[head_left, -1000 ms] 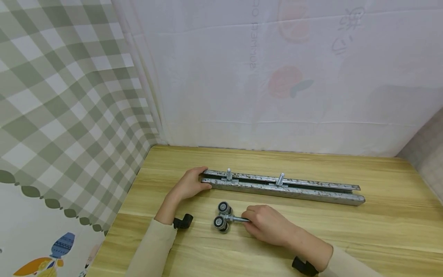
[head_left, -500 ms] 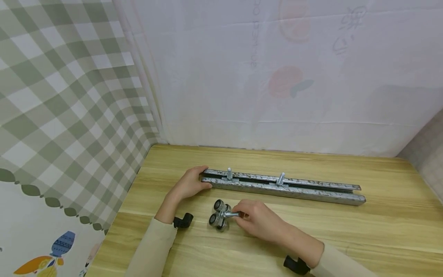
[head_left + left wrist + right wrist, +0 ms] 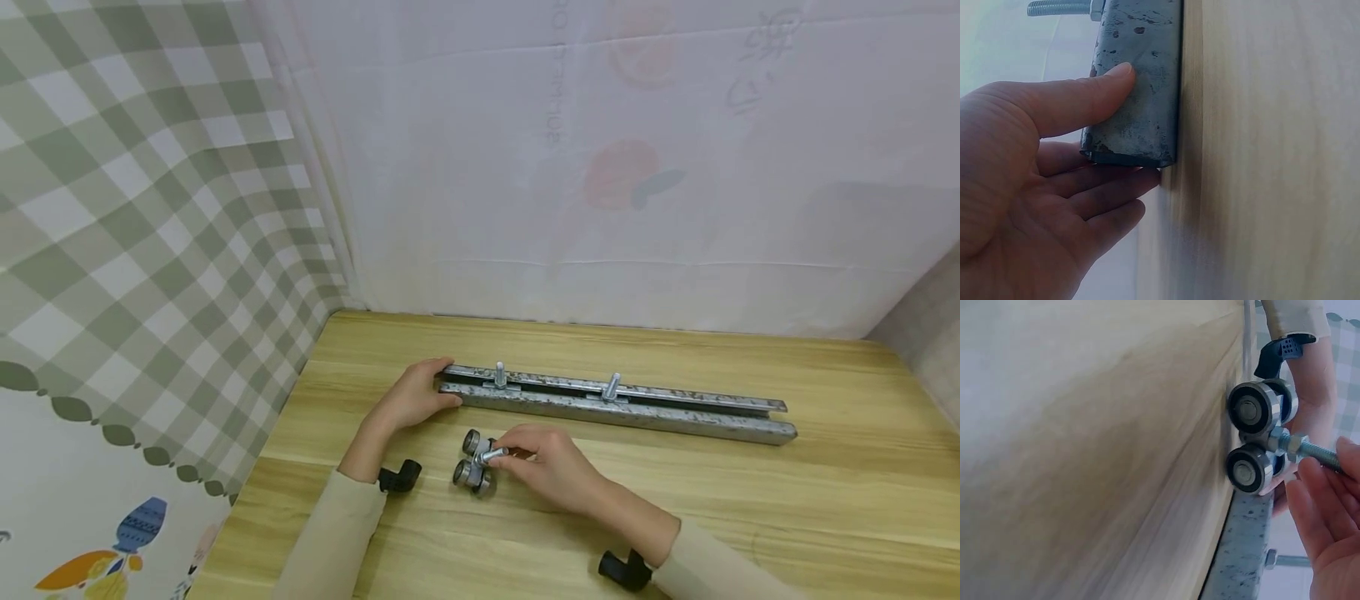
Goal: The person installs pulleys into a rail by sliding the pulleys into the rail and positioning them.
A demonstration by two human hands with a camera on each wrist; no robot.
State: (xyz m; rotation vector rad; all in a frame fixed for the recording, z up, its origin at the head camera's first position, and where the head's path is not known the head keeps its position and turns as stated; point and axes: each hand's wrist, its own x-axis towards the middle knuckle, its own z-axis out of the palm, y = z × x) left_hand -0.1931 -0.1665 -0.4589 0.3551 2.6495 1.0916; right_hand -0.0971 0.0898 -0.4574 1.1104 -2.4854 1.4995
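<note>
A grey steel channel rail (image 3: 675,421) lies slot-up on the table, with two bolts standing out of its slot. My left hand (image 3: 408,400) holds the rail's left end. In the left wrist view the thumb presses on the rail's side (image 3: 1141,106), and the other fingers lie at its end and far side. Nearer me is a loose roller trolley (image 3: 1249,412) with several black-and-silver wheels and a threaded bolt (image 3: 1319,453). My right hand (image 3: 558,471) pinches that bolt between thumb and fingers. The bolt tilts up, and the wheels are at or just above the tabletop.
A white printed cloth (image 3: 480,183) hangs behind the table, and a green checked cloth (image 3: 165,200) hangs on the left. Black camera mounts (image 3: 401,477) stick out at both wrists. Wooden tabletop (image 3: 825,500) extends to the right of the rail and in front of it.
My right hand has moved left and slightly away from me, tipping the trolley's bolt upward from lying almost flat. The left hand and the rail keep their place.
</note>
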